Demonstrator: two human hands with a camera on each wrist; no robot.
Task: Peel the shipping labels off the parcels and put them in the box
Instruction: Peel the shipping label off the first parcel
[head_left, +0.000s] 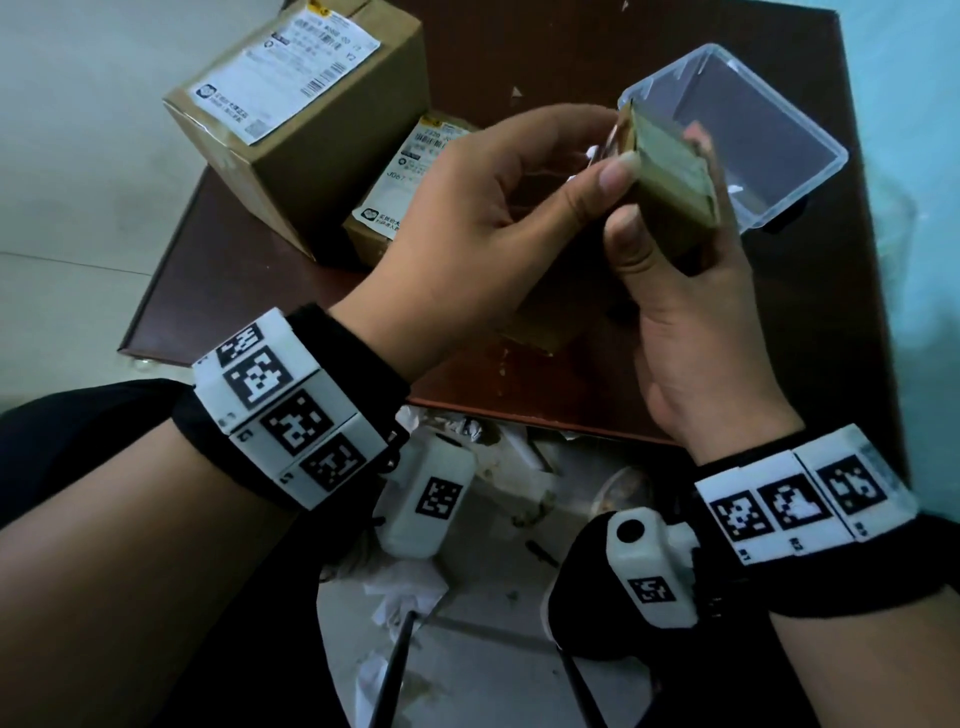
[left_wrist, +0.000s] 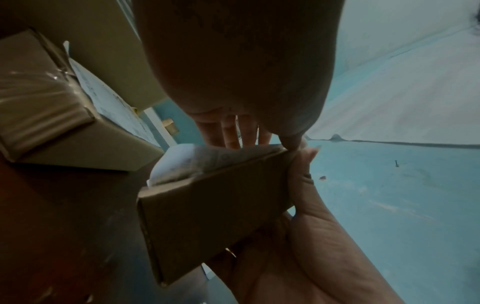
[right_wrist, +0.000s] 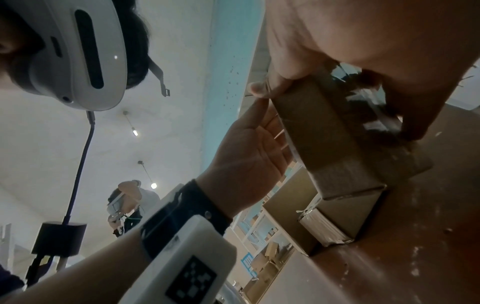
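Note:
A small brown parcel (head_left: 670, 176) is held upright above the table between both hands. My right hand (head_left: 675, 322) grips its lower part, thumb on the near face. My left hand (head_left: 493, 208) pinches its top edge, thumb in front and fingers behind. In the left wrist view the parcel (left_wrist: 213, 205) has a white label (left_wrist: 176, 164) on the face under my left fingers (left_wrist: 231, 131), and one end of the label curls up off the cardboard. A clear plastic box (head_left: 753, 130) lies open just behind the parcel.
A large parcel (head_left: 291, 104) and a smaller one (head_left: 410, 171), both with white labels, stand at the back left of the dark red-brown table (head_left: 779, 338). Paper scraps (head_left: 400, 592) lie on the floor below. Another person (right_wrist: 127, 197) stands far off.

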